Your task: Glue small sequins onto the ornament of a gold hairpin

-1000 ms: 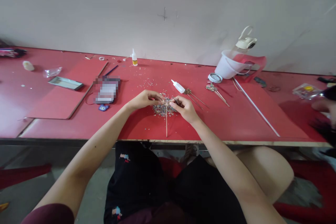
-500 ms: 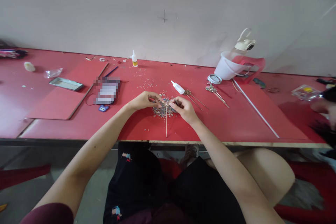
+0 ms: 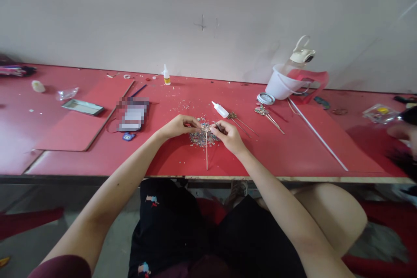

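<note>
At the chip pile (image 3: 196, 140): one stemmed ornament (image 3: 206, 152), head over the chips, stem extending on the near side. Left hand (image 3: 178, 127): fingers narrow beside the head, grip uncertain. Right hand (image 3: 231, 136): fingers hold a dark slim tool (image 3: 219, 127). Right of the pile: white bottle (image 3: 221, 110), pronged hairpins (image 3: 261, 110). Left: tray (image 3: 83, 107).

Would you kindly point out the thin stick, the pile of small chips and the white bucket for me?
Thin stick (image 3: 206, 152): head view, on its bare shaft.
Pile of small chips (image 3: 201, 138): head view, near its middle.
White bucket (image 3: 279, 85): head view, on its outer wall.
</note>
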`<state>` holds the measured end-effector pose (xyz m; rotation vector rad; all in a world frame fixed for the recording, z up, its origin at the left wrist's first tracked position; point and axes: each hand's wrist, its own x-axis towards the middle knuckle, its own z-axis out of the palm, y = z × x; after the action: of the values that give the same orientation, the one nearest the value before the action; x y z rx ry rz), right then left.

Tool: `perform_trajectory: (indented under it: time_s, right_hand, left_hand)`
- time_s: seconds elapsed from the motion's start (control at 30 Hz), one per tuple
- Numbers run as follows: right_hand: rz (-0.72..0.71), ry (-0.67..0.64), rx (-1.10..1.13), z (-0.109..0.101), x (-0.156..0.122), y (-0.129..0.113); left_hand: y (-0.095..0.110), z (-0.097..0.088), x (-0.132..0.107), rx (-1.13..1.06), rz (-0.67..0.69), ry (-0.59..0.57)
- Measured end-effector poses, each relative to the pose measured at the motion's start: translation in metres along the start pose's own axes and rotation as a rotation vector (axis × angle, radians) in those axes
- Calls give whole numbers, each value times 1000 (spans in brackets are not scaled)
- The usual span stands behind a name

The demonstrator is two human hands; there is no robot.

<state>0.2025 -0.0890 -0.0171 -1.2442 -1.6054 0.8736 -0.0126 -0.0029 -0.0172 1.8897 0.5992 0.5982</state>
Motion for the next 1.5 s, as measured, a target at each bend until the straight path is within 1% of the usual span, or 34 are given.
perform_trajectory:
  time_s: [0.17,0.4,0.63,0.9,1.17,1.5]
  right_hand:
    - [-5,-11,1,1,0,1]
    - [-14,2,5,0,0,2]
    - [23,-9,55,0,0,4]
    - [77,-44,164,-1,3,7]
    - [88,-56,172,0,3,9]
    - [87,-61,157,0,3,9]
  left_hand:
    - [3,0,-1,-18,15,-13]
    - [0,0,0,-37,22,23]
    - [0,0,0,-61,17,46]
    - [3,0,-2,-89,18,8]
    - [5,2,-1,-93,16,-50]
    - [0,3,1,-67,9,-52]
